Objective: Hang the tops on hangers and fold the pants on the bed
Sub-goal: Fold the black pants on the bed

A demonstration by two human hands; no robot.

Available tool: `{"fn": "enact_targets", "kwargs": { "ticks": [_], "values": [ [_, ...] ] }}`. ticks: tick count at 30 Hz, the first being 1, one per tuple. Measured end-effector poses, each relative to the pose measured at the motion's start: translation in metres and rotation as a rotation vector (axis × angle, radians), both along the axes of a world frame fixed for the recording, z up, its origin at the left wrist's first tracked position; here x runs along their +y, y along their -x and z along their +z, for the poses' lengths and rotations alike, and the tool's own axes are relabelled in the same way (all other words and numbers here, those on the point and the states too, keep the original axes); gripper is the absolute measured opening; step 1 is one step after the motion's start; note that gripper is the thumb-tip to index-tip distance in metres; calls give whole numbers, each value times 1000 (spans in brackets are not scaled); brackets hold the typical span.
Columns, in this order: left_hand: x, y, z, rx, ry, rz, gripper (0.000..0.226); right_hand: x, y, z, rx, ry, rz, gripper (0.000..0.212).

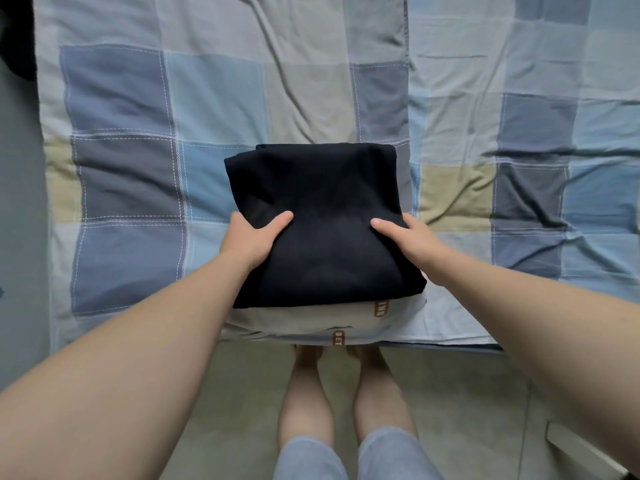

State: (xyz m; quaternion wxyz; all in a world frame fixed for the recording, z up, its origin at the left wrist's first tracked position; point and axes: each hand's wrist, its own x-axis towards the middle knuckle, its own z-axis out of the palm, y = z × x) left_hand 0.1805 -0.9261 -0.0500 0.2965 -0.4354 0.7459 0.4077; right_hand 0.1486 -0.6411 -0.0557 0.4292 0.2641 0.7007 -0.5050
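A folded pair of black pants (pixel 322 223) forms a thick rectangle at the near edge of the bed (pixel 207 98). My left hand (pixel 254 237) grips its left side, thumb on top and fingers tucked under. On the other side my right hand (pixel 408 240) holds it the same way. The near end of the black bundle rests on a folded light grey garment (pixel 311 323) with brown printed labels, which lies at the bed's edge. No tops or hangers are in view.
A blue, grey and beige patchwork cover spreads over the bed. A dark cloth (pixel 17 36) hangs at the far left edge. My legs stand on the pale floor (pixel 467 393) below. A white object's corner (pixel 581 452) shows at bottom right.
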Motion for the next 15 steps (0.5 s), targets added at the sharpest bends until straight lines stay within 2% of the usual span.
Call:
{"fn": "enact_targets", "kwargs": {
  "ticks": [2, 4, 6, 10, 15],
  "values": [
    [-1, -2, 1, -7, -60, 2, 88, 4, 0, 6, -44, 45, -21, 50],
    [2, -3, 6, -42, -176, 45, 78, 7, -2, 13, -76, 72, -16, 40],
    [6, -3, 16, -169, -323, 106, 69, 10, -5, 22, -96, 76, 13, 33],
    [8, -2, 39, -469, -552, 81, 65, 17, -12, 43, -195, 27, 43, 51],
    [4, -17, 61, -606, -622, -32, 63, 23, -29, 78, -552, 110, -38, 78]
  ]
}}
